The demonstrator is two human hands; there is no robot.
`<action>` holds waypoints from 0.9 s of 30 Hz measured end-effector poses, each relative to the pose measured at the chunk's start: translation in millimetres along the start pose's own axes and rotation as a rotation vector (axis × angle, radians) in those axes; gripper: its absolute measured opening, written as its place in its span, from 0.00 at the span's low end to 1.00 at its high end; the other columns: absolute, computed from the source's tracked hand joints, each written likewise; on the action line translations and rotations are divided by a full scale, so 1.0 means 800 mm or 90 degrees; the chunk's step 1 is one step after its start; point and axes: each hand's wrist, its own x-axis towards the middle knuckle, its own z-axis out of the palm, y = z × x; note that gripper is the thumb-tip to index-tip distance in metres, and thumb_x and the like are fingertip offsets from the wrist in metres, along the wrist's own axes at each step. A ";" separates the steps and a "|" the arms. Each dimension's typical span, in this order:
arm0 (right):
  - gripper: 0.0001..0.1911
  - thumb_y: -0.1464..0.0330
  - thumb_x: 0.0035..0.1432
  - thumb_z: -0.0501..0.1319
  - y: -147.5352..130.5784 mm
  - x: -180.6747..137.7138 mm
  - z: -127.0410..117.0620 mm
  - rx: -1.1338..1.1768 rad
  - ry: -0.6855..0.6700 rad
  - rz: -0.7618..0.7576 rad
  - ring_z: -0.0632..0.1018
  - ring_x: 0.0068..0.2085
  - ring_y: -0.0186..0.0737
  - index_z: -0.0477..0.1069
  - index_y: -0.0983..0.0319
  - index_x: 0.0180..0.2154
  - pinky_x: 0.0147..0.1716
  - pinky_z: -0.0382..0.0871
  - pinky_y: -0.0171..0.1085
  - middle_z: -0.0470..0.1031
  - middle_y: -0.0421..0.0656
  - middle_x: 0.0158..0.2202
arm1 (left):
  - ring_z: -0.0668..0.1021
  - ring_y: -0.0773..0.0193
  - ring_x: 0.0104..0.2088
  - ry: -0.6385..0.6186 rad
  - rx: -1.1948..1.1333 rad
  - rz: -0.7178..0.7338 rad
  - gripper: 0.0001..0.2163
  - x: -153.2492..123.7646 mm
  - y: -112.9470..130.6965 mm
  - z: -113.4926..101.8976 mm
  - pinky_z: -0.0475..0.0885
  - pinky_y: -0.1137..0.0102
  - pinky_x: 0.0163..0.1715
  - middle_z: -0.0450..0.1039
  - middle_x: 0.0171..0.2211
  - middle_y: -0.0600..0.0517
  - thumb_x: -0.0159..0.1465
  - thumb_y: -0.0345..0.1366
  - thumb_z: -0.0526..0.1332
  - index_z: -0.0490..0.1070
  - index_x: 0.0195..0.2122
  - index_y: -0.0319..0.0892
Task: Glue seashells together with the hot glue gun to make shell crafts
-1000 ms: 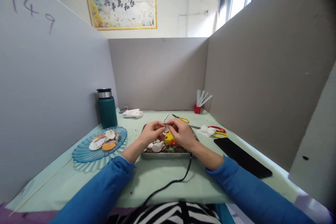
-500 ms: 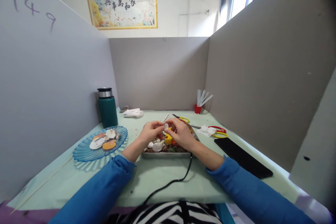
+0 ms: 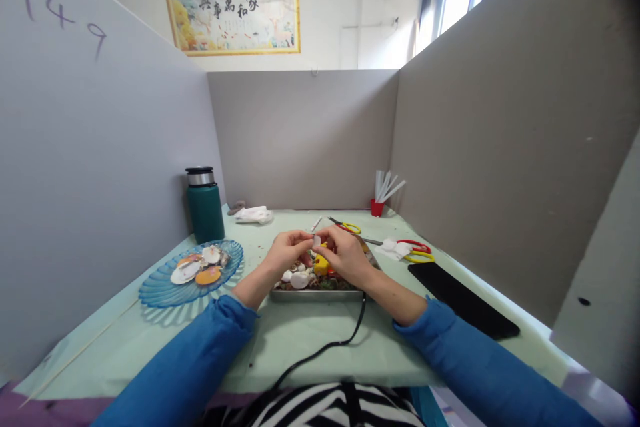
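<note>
While both forearms, in blue sleeves, reach forward over the bench, the hands meet above the tray, fingertips almost together. Between them lies a small white piece: the left hand pinches it from the left, and the right hand grips it from the right with thumb and fingers drawn close. Exactly which fingertips press on it is too small to tell. The piece is raised above the tray's contents and faces the wearer. Below the hands, the tray holds white shells toward its left side and a yellow object near its middle, partly hidden by the right hand. A black cord runs from the tray's near right corner toward the wearer. Left of the tray, beyond the left wrist, a blue plate carries flat shells, one white and one orange among them; a green bottle stands upright just behind it. Yellow-handled scissors lie behind the right hand, and a black slab rests on the bench to the right, apart from both hands.
</note>
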 end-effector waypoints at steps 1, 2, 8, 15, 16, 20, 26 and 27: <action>0.08 0.68 0.55 0.61 0.000 0.000 0.000 -0.002 0.001 -0.001 0.72 0.30 0.35 0.69 0.62 0.39 0.30 0.63 0.33 0.72 0.42 0.31 | 0.73 0.70 0.15 -0.001 -0.001 0.001 0.16 0.000 0.000 0.000 0.64 0.76 0.17 0.72 0.20 0.54 0.50 0.43 0.66 0.70 0.32 0.36; 0.08 0.68 0.55 0.61 -0.001 0.000 0.000 -0.005 0.001 -0.002 0.72 0.31 0.35 0.69 0.62 0.39 0.30 0.63 0.33 0.72 0.42 0.31 | 0.73 0.70 0.15 -0.002 -0.002 0.001 0.16 0.000 0.000 0.000 0.65 0.76 0.17 0.72 0.20 0.54 0.50 0.43 0.66 0.70 0.32 0.36; 0.08 0.67 0.55 0.62 0.000 0.000 0.000 -0.013 0.010 -0.004 0.72 0.30 0.35 0.69 0.62 0.38 0.30 0.62 0.33 0.72 0.41 0.31 | 0.73 0.69 0.15 0.003 -0.010 0.002 0.16 0.001 -0.002 0.000 0.65 0.75 0.17 0.71 0.19 0.55 0.49 0.43 0.66 0.70 0.32 0.36; 0.07 0.66 0.56 0.61 -0.002 0.000 -0.001 -0.012 0.013 -0.010 0.72 0.30 0.35 0.69 0.61 0.38 0.29 0.62 0.33 0.73 0.42 0.31 | 0.73 0.69 0.15 -0.006 -0.016 0.007 0.16 0.000 0.000 0.000 0.65 0.75 0.17 0.72 0.20 0.54 0.49 0.44 0.66 0.70 0.32 0.36; 0.08 0.66 0.56 0.61 -0.002 0.000 -0.001 -0.012 0.016 -0.011 0.72 0.30 0.36 0.69 0.62 0.38 0.29 0.62 0.33 0.73 0.42 0.31 | 0.73 0.69 0.15 -0.009 -0.016 0.009 0.16 0.000 0.001 0.000 0.65 0.75 0.17 0.72 0.20 0.54 0.50 0.44 0.66 0.71 0.32 0.36; 0.08 0.67 0.56 0.61 -0.002 0.000 -0.001 -0.009 0.024 -0.006 0.72 0.31 0.36 0.69 0.62 0.38 0.30 0.63 0.33 0.72 0.42 0.32 | 0.73 0.69 0.16 -0.012 -0.022 0.017 0.17 0.000 0.002 0.001 0.67 0.74 0.18 0.72 0.22 0.54 0.50 0.45 0.66 0.71 0.34 0.36; 0.07 0.67 0.57 0.59 -0.002 0.001 -0.001 -0.005 0.029 0.018 0.72 0.32 0.36 0.67 0.61 0.38 0.30 0.63 0.33 0.72 0.42 0.32 | 0.74 0.70 0.18 -0.024 -0.014 0.020 0.18 -0.002 0.006 0.003 0.69 0.74 0.20 0.74 0.28 0.52 0.51 0.45 0.66 0.72 0.38 0.37; 0.06 0.66 0.57 0.59 -0.002 0.001 -0.001 -0.005 0.030 0.020 0.72 0.32 0.36 0.67 0.61 0.37 0.30 0.62 0.33 0.72 0.42 0.32 | 0.74 0.70 0.18 -0.025 -0.011 0.020 0.18 -0.003 0.007 0.003 0.68 0.74 0.20 0.74 0.29 0.51 0.51 0.44 0.66 0.72 0.38 0.37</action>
